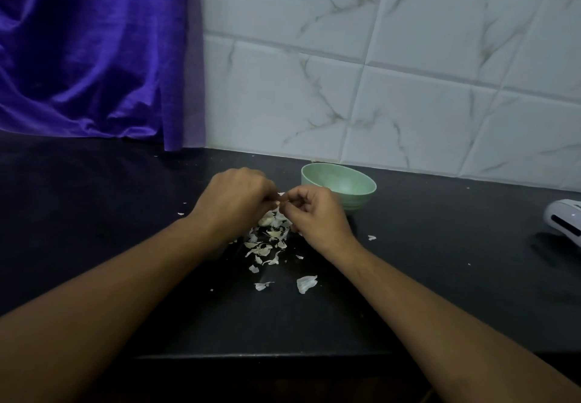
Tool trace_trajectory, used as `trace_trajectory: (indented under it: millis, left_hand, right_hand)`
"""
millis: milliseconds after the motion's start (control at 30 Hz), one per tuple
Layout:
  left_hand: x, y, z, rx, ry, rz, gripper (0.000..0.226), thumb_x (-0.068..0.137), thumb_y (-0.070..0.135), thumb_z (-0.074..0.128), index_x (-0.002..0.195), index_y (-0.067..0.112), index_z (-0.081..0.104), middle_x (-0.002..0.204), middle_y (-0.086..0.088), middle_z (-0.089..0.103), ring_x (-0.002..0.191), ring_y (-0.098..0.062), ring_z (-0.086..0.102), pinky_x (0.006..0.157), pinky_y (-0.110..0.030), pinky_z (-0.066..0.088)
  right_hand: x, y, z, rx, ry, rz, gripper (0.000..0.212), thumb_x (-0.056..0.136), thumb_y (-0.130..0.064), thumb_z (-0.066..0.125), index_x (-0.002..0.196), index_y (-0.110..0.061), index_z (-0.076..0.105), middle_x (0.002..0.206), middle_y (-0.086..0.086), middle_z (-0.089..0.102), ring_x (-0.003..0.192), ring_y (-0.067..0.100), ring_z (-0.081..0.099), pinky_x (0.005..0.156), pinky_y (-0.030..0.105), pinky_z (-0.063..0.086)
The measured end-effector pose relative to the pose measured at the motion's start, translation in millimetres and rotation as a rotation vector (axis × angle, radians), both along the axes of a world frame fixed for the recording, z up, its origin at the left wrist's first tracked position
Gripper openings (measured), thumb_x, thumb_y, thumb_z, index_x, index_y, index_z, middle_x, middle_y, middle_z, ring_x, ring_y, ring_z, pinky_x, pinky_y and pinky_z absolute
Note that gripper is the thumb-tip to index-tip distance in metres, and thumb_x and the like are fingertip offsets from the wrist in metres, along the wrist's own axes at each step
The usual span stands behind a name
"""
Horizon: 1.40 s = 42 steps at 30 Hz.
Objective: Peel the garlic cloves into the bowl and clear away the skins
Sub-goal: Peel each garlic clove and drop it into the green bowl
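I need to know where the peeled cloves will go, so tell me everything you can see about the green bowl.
The bowl is pale mint green, round and deep, smooth and matte like plastic, with faint ridges near its base. It stands upright on the dark counter, close to the tiled wall, behind the right hand, which hides its lower left edge. Its contents cannot be made out.
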<state>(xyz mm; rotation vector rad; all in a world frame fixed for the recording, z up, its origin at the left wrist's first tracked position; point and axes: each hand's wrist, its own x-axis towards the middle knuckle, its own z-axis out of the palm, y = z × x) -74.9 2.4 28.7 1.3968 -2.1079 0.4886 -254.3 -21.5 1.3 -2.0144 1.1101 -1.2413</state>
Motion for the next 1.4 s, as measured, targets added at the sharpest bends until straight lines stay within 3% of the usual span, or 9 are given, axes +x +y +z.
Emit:
trace_trajectory:
  millis: [133,267,433,567,1033,1200,1267,1400]
  left_hand:
    - [3.4,-1.3,0.5,-0.058,0.043,-0.091,0.016,0.095,0.040,0.071,0.104,0.029,0.079,0.094,0.005,0.071,0.090,-0.026,0.068,0.065,-0.034,0.042]
    - [4.6,-1.2,1.1,-0.098,0.057,-0.178,0.013,0.092,0.037,0.075,0.098,0.026,0.080,0.086,0.006,0.069,0.081,-0.024,0.068,0.061,-0.033,0.045]
    - [3.2,0.7,1.2,-0.149,0.040,-0.277,0.015,0.092,0.036,0.069,0.092,0.024,0.078,0.080,0.007,0.065,0.072,-0.024,0.066,0.056,-0.036,0.049]
    - [1.4,3.6,1.8,-0.149,0.060,-0.316,0.020,0.093,0.036,0.065,0.096,0.023,0.079,0.085,0.007,0.069,0.076,-0.021,0.068,0.058,-0.040,0.054]
    - [-5.0,7.0,0.2,-0.233,0.022,-0.312,0.026,0.096,0.032,0.058,0.095,0.016,0.078,0.084,0.001,0.067,0.077,-0.026,0.067,0.054,-0.041,0.054]
    - [-6.1,6.2,-0.9,-0.249,0.038,-0.329,0.018,0.095,0.028,0.065,0.099,0.017,0.078,0.087,0.002,0.069,0.077,-0.024,0.068,0.056,-0.041,0.055]
    - [-5.0,4.7,-0.8,-0.214,0.103,-0.331,0.017,0.095,0.030,0.067,0.099,0.019,0.079,0.088,0.005,0.070,0.078,-0.019,0.068,0.060,-0.041,0.056]
    - [-2.3,0.6,0.2,0.007,0.497,-0.360,0.007,0.091,0.027,0.080,0.097,0.024,0.082,0.085,0.011,0.075,0.079,-0.003,0.070,0.072,-0.034,0.059]
  right_hand:
    - [-2.5,-0.3,2.9,0.002,-0.013,0.016,0.007,0.095,-0.008,0.070,0.095,-0.008,0.077,0.063,-0.004,0.068,0.049,0.008,0.060,0.052,0.022,0.047]
    - [-5.0,1.5,7.8,0.089,-0.106,0.058,0.006,0.094,-0.002,0.069,0.093,-0.004,0.075,0.072,0.018,0.072,0.049,0.013,0.063,0.044,0.022,0.046]
    - [-7.0,5.2,11.6,0.218,-0.231,0.080,0.009,0.093,0.007,0.060,0.090,0.007,0.069,0.070,0.015,0.071,0.056,0.022,0.070,0.050,0.030,0.057]
    - [-6.3,8.5,15.4,0.314,-0.337,0.087,0.010,0.093,0.008,0.058,0.090,0.012,0.067,0.070,0.015,0.069,0.054,0.022,0.069,0.051,0.030,0.059]
    - [-3.7,17.0,26.3,0.674,-0.640,0.139,0.018,0.097,-0.001,0.054,0.082,-0.002,0.063,0.062,0.008,0.066,0.048,0.012,0.066,0.047,0.026,0.058]
    - [-3.0,18.0,28.8,0.774,-0.698,0.136,0.019,0.095,-0.001,0.055,0.078,-0.005,0.063,0.061,0.005,0.064,0.047,0.009,0.064,0.045,0.024,0.056]
    - [-3.1,18.7,28.7,0.793,-0.714,0.159,0.019,0.096,-0.002,0.056,0.078,-0.005,0.063,0.060,0.005,0.064,0.047,0.008,0.064,0.046,0.023,0.056]
    - [-1.8,20.4,29.8,0.711,-0.720,0.232,0.017,0.096,-0.001,0.056,0.082,-0.002,0.065,0.065,0.006,0.064,0.053,0.011,0.067,0.051,0.026,0.060]
